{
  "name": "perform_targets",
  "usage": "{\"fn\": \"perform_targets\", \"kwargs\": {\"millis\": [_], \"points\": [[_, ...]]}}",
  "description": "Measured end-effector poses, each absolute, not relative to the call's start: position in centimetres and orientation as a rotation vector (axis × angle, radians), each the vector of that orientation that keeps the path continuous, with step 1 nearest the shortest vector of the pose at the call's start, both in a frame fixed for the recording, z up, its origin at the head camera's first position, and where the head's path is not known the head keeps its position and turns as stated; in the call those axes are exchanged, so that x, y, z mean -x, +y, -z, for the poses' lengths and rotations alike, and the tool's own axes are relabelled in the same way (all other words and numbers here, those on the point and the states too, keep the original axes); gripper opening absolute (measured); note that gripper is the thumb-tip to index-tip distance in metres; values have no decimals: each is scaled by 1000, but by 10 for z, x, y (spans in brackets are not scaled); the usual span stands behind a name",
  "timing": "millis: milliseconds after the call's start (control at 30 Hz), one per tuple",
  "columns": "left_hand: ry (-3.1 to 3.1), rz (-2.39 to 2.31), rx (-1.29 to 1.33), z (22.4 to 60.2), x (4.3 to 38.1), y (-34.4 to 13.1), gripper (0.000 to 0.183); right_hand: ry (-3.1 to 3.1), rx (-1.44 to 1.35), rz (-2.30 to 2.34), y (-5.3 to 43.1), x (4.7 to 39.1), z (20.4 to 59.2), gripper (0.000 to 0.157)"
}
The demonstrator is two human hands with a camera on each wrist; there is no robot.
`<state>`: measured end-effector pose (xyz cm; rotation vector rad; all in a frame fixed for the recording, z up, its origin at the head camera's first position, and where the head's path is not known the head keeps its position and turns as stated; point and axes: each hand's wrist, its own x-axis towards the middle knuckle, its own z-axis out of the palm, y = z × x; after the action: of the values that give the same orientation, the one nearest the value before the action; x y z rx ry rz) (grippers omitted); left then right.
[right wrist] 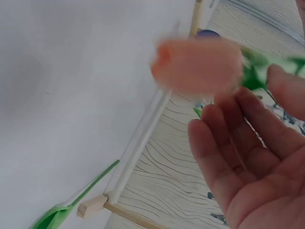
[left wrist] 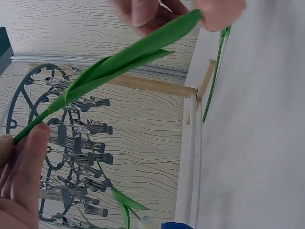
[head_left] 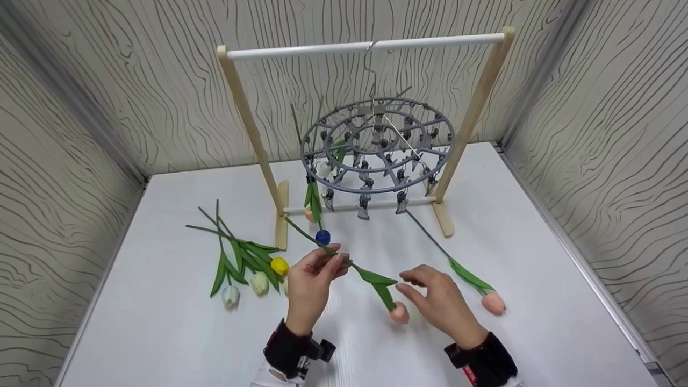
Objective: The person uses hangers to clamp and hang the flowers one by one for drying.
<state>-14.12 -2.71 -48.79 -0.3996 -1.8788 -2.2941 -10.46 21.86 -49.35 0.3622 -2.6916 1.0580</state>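
My left hand (head_left: 316, 282) pinches the green stem of a peach-pink tulip (head_left: 399, 313) between thumb and fingertips. The flower slants down to the right, its bloom lowest. Beside its leaves is my right hand (head_left: 438, 303), thumb and fingers parted; whether a fingertip touches a leaf, I cannot tell. In the right wrist view the blurred bloom (right wrist: 198, 67) is close above the fingers. Behind hangs a round grey clip hanger (head_left: 376, 189) with many metal clips. Clipped at its left side, bloom down, are a peach tulip (head_left: 310, 215) and a blue one (head_left: 322, 237).
A wooden rack with a white top bar (head_left: 301, 51) carries the hanger. White tulips (head_left: 259, 284) and a yellow one (head_left: 279, 265) lie piled on the white table (head_left: 177, 322) at left. Another peach tulip (head_left: 493, 303) lies at right. Wood-patterned walls (head_left: 161, 80) enclose the table.
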Motion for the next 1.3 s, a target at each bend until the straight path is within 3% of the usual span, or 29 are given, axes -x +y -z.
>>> {"fn": "perform_targets", "kwargs": {"millis": [333,700,1300], "points": [[-1850,2259,488,466,145,-30,21,-2435,-253,-1210,220,160,416,46],[-1846,2176,537,440,158,-31,19,-2544,-327,-1157,217,189,395,16],[-1789,2186,497,438,172,-21,14,-2474,-235,-1368,207,178,400,19]]}}
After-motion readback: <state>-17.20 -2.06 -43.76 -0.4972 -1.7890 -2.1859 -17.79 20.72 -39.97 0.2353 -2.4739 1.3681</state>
